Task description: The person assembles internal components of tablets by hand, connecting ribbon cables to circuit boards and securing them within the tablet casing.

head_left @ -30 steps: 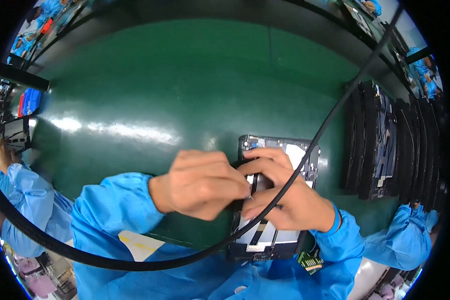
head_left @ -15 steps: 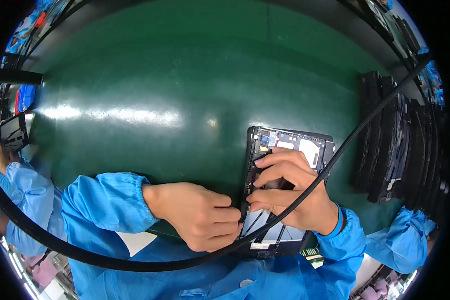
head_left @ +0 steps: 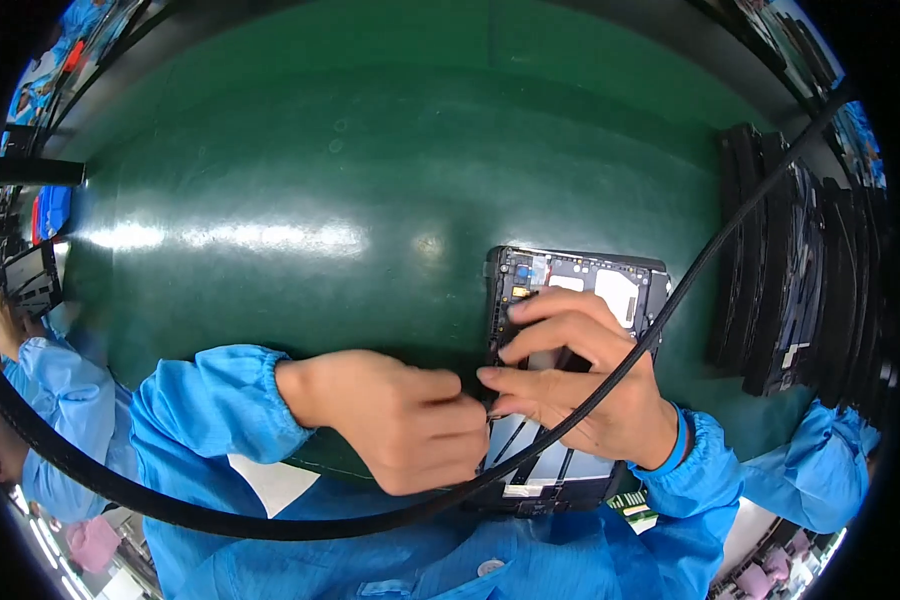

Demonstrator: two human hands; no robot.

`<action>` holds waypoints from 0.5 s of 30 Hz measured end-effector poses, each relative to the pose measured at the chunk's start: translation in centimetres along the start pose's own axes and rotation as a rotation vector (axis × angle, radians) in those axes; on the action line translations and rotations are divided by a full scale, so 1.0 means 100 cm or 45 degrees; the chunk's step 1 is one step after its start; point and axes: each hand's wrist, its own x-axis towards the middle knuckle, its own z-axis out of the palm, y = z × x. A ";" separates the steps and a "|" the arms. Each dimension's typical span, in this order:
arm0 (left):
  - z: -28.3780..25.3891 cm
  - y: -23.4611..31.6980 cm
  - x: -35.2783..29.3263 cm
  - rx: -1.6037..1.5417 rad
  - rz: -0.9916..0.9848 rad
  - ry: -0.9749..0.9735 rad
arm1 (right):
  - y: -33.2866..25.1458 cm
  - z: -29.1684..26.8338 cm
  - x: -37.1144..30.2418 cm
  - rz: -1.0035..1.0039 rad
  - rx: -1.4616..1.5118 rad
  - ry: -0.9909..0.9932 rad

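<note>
An opened tablet [head_left: 585,465] lies on the green table at right of centre, its inner board and pale battery area facing up. My left hand [head_left: 395,420] is closed at the tablet's left edge, with curled fingers that hide whatever they grip. Across the tablet's middle rests my right hand [head_left: 600,390], wearing a blue wristband [head_left: 679,441]. Its thumb and index fingertip come close together at the left edge, beside my left hand's knuckles. The other fingers bend over the board. Anything pinched there is too small or hidden to make out.
Dark tablet-like units stand in a stacked row [head_left: 770,270] on the right. A black cable [head_left: 300,527] arcs across the view, passing in front of my right hand. At far left, a co-worker's hand [head_left: 8,325] is at another device [head_left: 30,282]. A blue bin [head_left: 54,212] sits beyond it.
My right index fingertip has shifted left, past the tablet's edge toward my left hand. My left hand stays nearly in place. The tablet has hardly moved.
</note>
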 end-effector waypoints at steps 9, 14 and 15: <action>-0.008 -0.003 -0.001 0.162 -0.006 -0.041 | 0.003 0.001 -0.003 0.004 -0.199 0.153; -0.008 -0.006 0.003 0.078 -0.081 -0.005 | 0.002 0.001 -0.002 0.019 -0.199 0.149; -0.006 -0.005 0.002 0.078 -0.086 0.007 | 0.001 0.000 -0.002 0.030 -0.190 0.142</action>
